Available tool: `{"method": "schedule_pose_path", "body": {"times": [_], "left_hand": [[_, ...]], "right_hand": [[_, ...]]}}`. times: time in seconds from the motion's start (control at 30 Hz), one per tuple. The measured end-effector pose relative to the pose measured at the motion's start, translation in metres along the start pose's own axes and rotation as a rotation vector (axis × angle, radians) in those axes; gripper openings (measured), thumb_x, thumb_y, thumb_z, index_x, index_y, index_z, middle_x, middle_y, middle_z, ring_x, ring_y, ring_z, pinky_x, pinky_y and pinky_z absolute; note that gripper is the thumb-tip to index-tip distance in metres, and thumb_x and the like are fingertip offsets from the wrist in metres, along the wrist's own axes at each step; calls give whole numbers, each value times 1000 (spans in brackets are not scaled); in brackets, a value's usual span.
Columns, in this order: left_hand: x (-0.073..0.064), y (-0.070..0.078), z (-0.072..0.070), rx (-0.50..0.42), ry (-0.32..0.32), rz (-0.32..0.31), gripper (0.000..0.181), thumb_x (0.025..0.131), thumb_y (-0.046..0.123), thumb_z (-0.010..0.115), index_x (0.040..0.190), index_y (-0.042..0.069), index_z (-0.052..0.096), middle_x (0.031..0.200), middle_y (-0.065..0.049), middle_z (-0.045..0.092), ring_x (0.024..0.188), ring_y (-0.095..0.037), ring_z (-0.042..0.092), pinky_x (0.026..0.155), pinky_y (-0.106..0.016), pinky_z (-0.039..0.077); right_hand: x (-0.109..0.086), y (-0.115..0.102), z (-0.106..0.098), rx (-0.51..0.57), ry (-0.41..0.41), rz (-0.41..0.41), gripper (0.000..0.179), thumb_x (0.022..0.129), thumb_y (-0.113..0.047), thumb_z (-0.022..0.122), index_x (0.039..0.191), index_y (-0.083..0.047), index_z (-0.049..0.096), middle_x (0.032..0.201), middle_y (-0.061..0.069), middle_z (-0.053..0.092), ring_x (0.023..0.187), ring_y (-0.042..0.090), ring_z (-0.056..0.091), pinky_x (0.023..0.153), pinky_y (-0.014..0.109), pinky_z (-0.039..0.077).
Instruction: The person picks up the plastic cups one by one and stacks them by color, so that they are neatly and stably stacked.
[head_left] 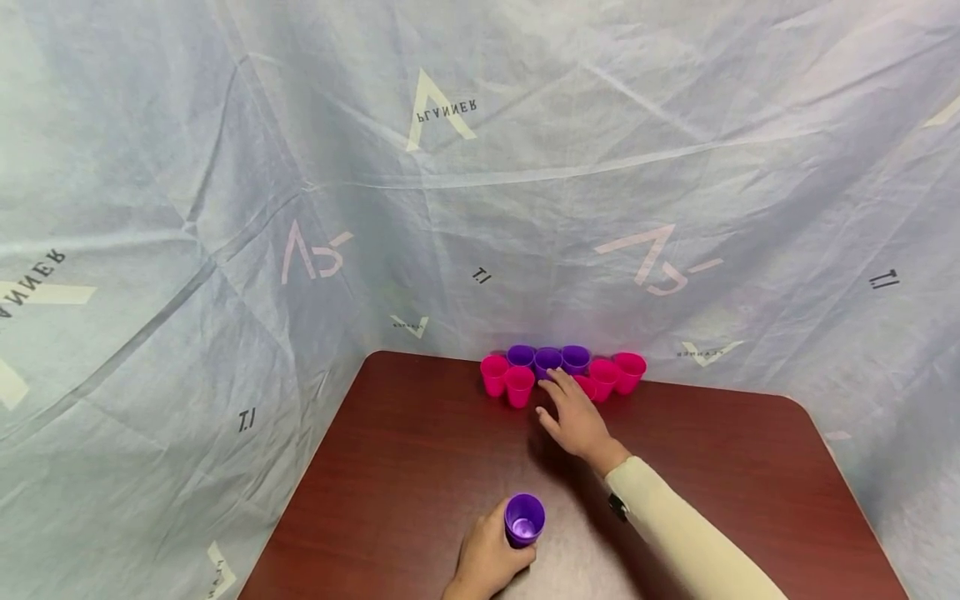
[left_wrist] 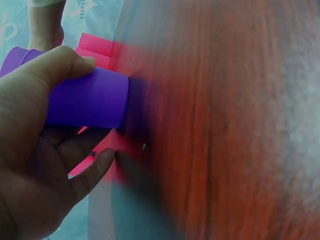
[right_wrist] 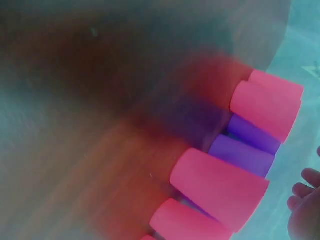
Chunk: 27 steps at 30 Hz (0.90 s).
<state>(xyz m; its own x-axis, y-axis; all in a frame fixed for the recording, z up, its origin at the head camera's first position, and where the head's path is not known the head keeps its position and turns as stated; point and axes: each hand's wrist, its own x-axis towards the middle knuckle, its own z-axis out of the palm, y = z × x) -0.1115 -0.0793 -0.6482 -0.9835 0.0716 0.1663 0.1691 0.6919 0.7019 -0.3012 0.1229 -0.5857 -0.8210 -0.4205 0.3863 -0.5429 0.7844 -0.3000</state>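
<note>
Curls the left hand [head_left: 486, 554] round a held purple cup [head_left: 524, 517] low in the head view, with thumb and fingers at opposite sides. Shows two rim edges there in the left wrist view, so probably nested with another. Points mouth upward, long axis near upright; cannot tell whether resting on the bench [head_left: 375, 467] or just above. Stretches the right hand [head_left: 579, 421] well beyond that, with thumb parted from fingers and nothing gripped, over the near side of three purple cups [head_left: 547, 358] at the far edge. Judging by the right wrist view, hovers above rim height with no contact visible, though showing only part of the fingers. Lies, as a purple trio, far nearer to the right hand than to the left: just ahead of the right fingertips, but well apart from the left and its load, almost straight across and slightly to the right. Stands upright too, mouths up, in a close row running side to side, flanked by two pink cups [head_left: 519, 390] on the left and three pink cups [head_left: 604, 382] on the right, before the backdrop cloth [head_left: 525, 217]
</note>
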Motion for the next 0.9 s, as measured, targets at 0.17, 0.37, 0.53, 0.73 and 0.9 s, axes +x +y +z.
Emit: {"method": "schedule_pose_path", "body": {"times": [0.17, 0.37, 0.53, 0.73, 0.9], "left_hand": [[0, -1, 1, 14, 10, -1, 58, 64, 31, 92, 118, 29, 70, 95, 9, 80, 85, -6, 74, 69, -30, 54], [-1, -3, 2, 11, 27, 18, 60, 63, 32, 93, 118, 28, 71, 94, 7, 81, 83, -8, 74, 68, -30, 54], [-2, -5, 2, 5, 18, 11, 61, 64, 32, 92, 121, 27, 70, 94, 7, 81, 83, -7, 74, 68, -30, 54], [-2, -4, 1, 3, 17, 11, 60, 64, 31, 92, 120, 27, 70, 94, 7, 81, 84, -7, 74, 68, -30, 54], [-1, -2, 2, -1, 16, 10, 60, 64, 31, 92, 120, 27, 71, 95, 6, 81, 84, -7, 74, 67, -30, 54]], "right_hand": [[14, 7, -4, -35, -32, -1, 55, 102, -34, 64, 146, -2, 57, 161, 23, 48, 155, 42, 40, 129, 58, 29], [24, 13, -1, -92, -63, 12, 56, 102, -36, 64, 148, -4, 57, 161, 20, 49, 155, 42, 39, 129, 63, 25], [31, 16, 3, -153, -93, 17, 60, 101, -38, 65, 153, -9, 54, 164, 18, 46, 156, 41, 38, 128, 69, 20], [40, 21, 4, -183, -150, 31, 68, 100, -38, 66, 158, -9, 47, 168, 20, 40, 158, 43, 34, 126, 75, 13], [50, 27, 3, -231, -202, 58, 71, 101, -39, 64, 162, -12, 40, 172, 17, 34, 161, 41, 30, 127, 74, 11]]}}
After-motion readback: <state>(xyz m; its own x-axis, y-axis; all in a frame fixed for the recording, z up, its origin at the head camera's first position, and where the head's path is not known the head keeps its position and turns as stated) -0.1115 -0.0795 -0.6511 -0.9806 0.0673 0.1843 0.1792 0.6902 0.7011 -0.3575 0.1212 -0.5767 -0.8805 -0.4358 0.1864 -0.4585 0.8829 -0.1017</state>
